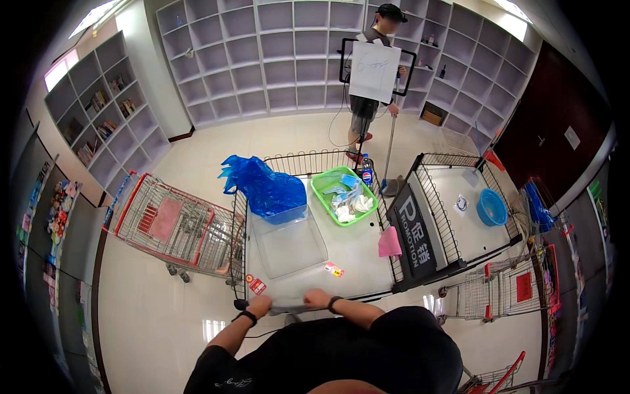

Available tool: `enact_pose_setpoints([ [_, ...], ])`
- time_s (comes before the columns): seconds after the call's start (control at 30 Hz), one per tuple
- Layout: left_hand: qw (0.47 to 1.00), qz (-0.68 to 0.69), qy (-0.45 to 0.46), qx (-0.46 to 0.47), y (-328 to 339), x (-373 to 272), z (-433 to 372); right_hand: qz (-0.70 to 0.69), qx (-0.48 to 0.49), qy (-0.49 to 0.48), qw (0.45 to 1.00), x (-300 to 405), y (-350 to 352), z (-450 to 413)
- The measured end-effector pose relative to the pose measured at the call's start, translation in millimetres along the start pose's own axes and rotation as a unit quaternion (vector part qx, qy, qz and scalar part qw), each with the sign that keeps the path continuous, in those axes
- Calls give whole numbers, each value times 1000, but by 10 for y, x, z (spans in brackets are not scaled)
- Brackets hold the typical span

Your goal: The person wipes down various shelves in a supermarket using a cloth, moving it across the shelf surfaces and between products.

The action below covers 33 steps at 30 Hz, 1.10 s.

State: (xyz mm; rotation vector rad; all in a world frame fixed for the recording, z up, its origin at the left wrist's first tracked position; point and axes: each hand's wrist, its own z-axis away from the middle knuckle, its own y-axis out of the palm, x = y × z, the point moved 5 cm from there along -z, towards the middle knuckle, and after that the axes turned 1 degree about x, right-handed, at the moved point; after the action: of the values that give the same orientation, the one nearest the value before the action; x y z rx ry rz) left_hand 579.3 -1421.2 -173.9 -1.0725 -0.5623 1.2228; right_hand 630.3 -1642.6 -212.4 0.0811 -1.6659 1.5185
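Observation:
At the near edge of a white display table (359,268) with wire sides, my left hand (259,305) and my right hand (317,298) are closed on a thin greyish sheet or bag (288,304) stretched between them; its exact kind is unclear. A red tag (256,285) lies by my left hand, and a red and yellow tag (334,269) beyond my right. Farther in are a clear plastic tray (290,246), a blue plastic bag (275,189) and a green basket (318,193) of crumpled tissues and packaging. A Pepsi bottle (367,170) stands beside the basket.
A pink cloth (390,242) hangs over the right wire side. Another table (450,231) holds a blue basin (491,207). Shopping carts (172,226) flank the tables. Beyond, a person (376,34) holds a long-handled tool behind a stand with a paper sheet.

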Motion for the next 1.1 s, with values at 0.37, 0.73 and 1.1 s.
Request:
enact_pose_setpoints([
  [0.37, 982, 68, 169, -57, 94, -61, -127, 73, 61, 143, 985, 68, -232, 195],
  [0.73, 960, 119, 203, -153, 42, -1223, -712, 92, 52, 263, 959, -491, -691, 1238],
  [1.1, 981, 112, 72, -139, 320, -1146, -483, 114, 74, 120, 983, -589, -432, 1035],
])
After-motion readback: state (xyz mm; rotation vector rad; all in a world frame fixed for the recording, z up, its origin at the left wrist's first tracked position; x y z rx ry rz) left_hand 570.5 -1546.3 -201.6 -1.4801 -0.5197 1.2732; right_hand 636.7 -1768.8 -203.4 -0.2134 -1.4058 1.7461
